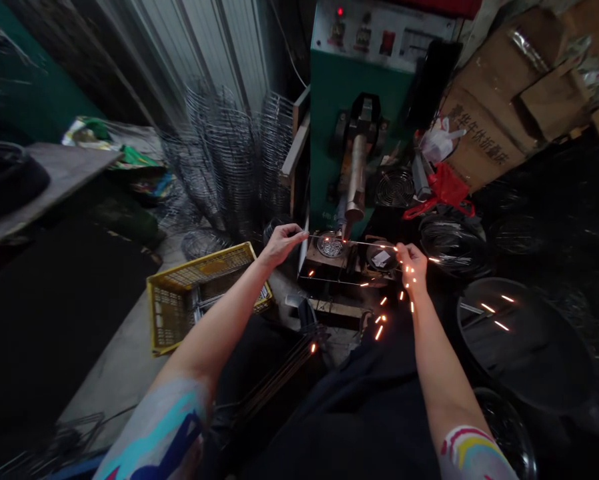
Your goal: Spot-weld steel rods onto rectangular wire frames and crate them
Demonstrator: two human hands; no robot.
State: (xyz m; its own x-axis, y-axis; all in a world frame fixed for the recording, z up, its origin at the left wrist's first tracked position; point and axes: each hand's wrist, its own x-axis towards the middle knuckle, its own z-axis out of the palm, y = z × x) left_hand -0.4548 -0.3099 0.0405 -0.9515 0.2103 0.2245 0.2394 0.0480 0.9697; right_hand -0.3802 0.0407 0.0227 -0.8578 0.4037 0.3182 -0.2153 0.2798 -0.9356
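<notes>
A thin metal wire (369, 243) stretches level between my two hands. My left hand (283, 244) pinches its left end, and my right hand (412, 265) is closed around its right end. The wire's middle lies at the electrode tip of a green spot welder (324, 140), and orange sparks fly from there over my right hand and down towards my lap. Just below the wire sits a round dish of small metal pieces (331, 246). Beside it, a dark round dish (382, 259) holds a pale scrap.
A yellow plastic crate (172, 283) with metal parts stands at left. Behind it rise stacks of wire rings (229, 147). Coiled wire (452, 243), a red plastic bag (447, 190), cardboard boxes (484, 127) and a large dark round plate (524, 347) are on the right.
</notes>
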